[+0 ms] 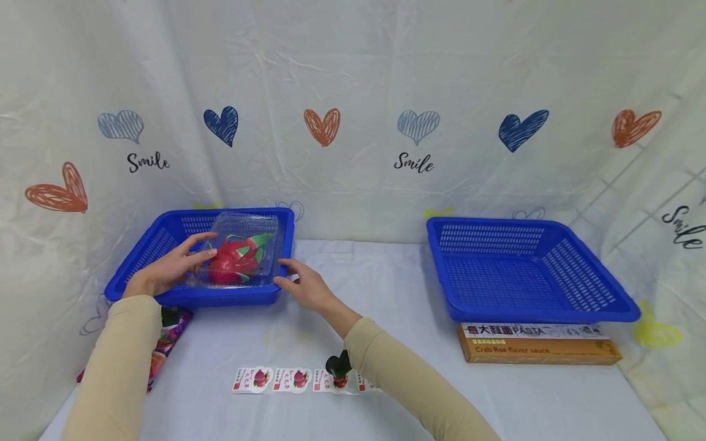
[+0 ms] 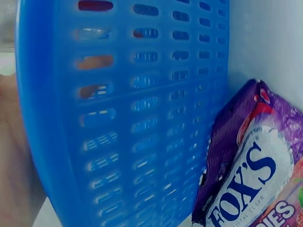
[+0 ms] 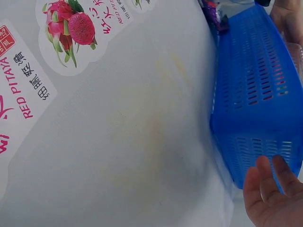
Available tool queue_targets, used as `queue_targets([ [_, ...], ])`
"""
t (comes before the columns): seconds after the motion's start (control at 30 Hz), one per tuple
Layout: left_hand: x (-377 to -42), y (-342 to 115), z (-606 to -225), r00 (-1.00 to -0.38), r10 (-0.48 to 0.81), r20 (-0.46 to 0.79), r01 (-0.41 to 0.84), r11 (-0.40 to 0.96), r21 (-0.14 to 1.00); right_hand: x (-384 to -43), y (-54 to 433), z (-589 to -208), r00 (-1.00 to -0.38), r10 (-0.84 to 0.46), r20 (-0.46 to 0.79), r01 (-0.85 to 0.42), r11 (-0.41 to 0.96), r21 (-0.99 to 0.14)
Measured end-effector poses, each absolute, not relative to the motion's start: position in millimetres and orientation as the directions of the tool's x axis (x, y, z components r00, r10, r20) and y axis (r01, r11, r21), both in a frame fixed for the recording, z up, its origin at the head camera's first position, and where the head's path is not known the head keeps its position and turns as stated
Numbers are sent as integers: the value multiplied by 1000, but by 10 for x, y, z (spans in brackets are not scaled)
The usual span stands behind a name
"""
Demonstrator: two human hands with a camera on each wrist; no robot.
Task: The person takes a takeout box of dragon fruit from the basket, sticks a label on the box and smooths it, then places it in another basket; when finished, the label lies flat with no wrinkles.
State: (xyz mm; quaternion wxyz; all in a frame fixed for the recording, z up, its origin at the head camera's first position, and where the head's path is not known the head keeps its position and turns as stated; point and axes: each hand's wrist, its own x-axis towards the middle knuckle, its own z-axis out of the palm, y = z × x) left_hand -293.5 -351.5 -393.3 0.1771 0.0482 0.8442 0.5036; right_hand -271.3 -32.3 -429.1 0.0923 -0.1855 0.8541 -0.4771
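In the head view a clear plastic box (image 1: 270, 223) with a red dragon fruit (image 1: 231, 262) in it lies tilted in the left blue basket (image 1: 215, 300). My left hand (image 1: 173, 263) holds the box's left edge, thumb over the lid and index finger along the side; its other fingers are hidden. On the other side my right hand (image 1: 306, 285) has thumb and index finger apart at the box's right edge, close to the basket rim. The right wrist view shows the right hand's fingers (image 3: 270, 184) spread and slightly bent beside the basket's outer wall (image 3: 251, 85).
A purple Fox's candy bag (image 2: 260, 161) lies by the left basket. Several dragon fruit stickers (image 1: 292, 380) form a row at the front, partly under the right sleeve. At right, another blue basket (image 1: 496, 278) stands behind a pasta box (image 1: 540, 350). A white curtain (image 1: 353, 61) hangs behind.
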Motion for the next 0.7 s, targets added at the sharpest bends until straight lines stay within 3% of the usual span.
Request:
queue_targets([
  [0.7,-2929,-3559,-3908,-960,236,-152,-61,352,934,-2689,-304,-4304,-921,-389,-4,-175,423,-889],
])
